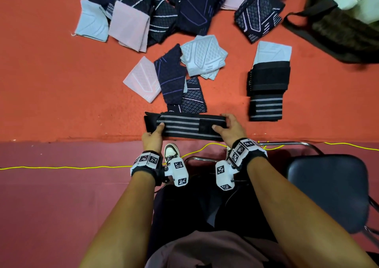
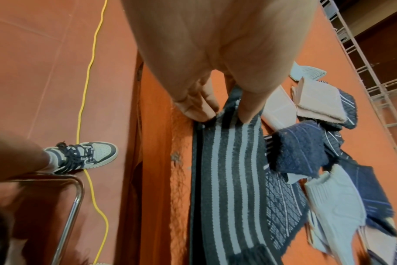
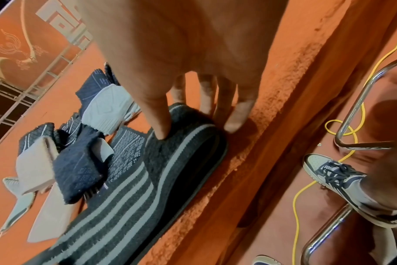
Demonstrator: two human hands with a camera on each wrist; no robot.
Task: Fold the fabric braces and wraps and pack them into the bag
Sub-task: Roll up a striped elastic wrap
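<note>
Both hands hold the striped wrap [image 1: 185,126] at the near edge of the orange platform [image 1: 51,87]: the left hand [image 1: 153,137] pinches its left end, the right hand [image 1: 230,128] its right end. I think they should fold it evenly, edges matched. Loose braces [image 1: 174,79] lie just behind, and the bag [image 1: 336,29] sits far right.

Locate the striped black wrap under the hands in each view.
Head: striped wrap at centre, near the orange mat's front edge.
Left wrist: striped wrap runs from centre to the bottom.
Right wrist: striped wrap runs from centre to lower left.
Shared landmark: yellow cable.
</note>
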